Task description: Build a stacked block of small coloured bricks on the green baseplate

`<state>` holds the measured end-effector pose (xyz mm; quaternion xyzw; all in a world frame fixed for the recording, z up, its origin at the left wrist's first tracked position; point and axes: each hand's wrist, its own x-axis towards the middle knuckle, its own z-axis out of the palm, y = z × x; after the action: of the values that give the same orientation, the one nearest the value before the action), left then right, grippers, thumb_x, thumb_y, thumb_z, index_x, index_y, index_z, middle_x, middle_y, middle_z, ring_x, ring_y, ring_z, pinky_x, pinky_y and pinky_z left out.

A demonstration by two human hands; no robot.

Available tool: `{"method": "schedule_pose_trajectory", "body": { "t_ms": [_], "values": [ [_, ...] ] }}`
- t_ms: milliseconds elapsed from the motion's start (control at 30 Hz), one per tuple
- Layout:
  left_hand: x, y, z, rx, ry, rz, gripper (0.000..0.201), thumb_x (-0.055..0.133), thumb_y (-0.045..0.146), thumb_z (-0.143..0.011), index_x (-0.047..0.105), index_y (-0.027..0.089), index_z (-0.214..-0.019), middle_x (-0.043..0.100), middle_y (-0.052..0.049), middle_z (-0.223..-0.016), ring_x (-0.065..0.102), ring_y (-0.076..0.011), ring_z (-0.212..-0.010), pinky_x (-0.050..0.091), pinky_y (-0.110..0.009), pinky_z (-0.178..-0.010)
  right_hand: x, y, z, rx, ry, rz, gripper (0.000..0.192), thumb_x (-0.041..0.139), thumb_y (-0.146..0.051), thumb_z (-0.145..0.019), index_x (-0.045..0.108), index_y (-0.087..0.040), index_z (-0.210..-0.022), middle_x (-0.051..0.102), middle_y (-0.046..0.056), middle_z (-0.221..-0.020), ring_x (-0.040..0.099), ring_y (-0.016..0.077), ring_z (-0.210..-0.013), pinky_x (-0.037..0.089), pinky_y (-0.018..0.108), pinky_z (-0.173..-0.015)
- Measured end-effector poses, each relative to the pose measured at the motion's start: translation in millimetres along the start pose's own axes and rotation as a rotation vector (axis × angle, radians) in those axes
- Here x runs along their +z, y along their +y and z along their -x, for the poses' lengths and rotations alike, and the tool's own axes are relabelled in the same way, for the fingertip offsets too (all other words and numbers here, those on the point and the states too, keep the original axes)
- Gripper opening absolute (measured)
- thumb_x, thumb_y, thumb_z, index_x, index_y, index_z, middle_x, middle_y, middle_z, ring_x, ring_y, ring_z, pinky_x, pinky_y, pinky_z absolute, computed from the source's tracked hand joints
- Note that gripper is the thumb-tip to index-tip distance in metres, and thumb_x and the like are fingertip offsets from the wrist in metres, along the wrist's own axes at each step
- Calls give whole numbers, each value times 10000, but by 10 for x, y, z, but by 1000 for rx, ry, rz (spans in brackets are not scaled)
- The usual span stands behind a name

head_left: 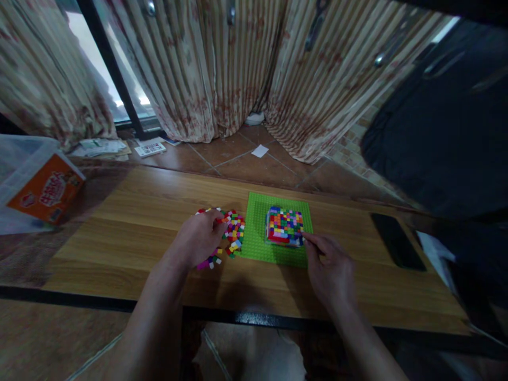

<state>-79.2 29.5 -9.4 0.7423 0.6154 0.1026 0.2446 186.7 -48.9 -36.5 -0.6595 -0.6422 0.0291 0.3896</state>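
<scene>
Green baseplate [260,233]: flat on the wooden surface [127,222], carrying a multicoloured brick block [284,226].
Loose bricks [232,233]: heaped just left of the baseplate, within easy reach.
Left hand [198,238]: palm down, fingers curled into the heap; grip hidden.
Right hand [329,267]: fingertips pinched at the block's right lower corner, seemingly steadying it.
Phone [397,241]: well right of the baseplate.

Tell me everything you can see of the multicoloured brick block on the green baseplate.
The brick block is a squat, roughly square stack of small plastic bricks, its top a patchwork of red, blue, yellow, green, orange and white studs, with a red band along its lower near edge. It stands flat on the right half of the green baseplate. The right hand has its fingertips at the block's near right corner. The left hand is away from it, on the loose bricks.
</scene>
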Motion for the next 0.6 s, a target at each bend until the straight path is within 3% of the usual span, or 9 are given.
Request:
{"method": "schedule_pose_trajectory", "body": {
  "t_ms": [200,600],
  "values": [
    [11,-22,-8,13,0,-4,255,418,324,-924,640,201,-891,670,-44,-789,604,-176,-719,387,-258,-635,58,-51,-29,8,-24,21,254,515,-255,-915,739,-154,-981,721,98,-907,684,200,-796,552,334,-738],
    [26,-40,-5,5,8,-14,260,432,331,-920,657,201,-913,674,-37,-747,597,-171,-678,371,-258,-605,35,21,-11,271,5,-98,312,588,-405,-856,734,-171,-1004,769,105,-917,717,234,-775,562,369,-717]
  ]
}}
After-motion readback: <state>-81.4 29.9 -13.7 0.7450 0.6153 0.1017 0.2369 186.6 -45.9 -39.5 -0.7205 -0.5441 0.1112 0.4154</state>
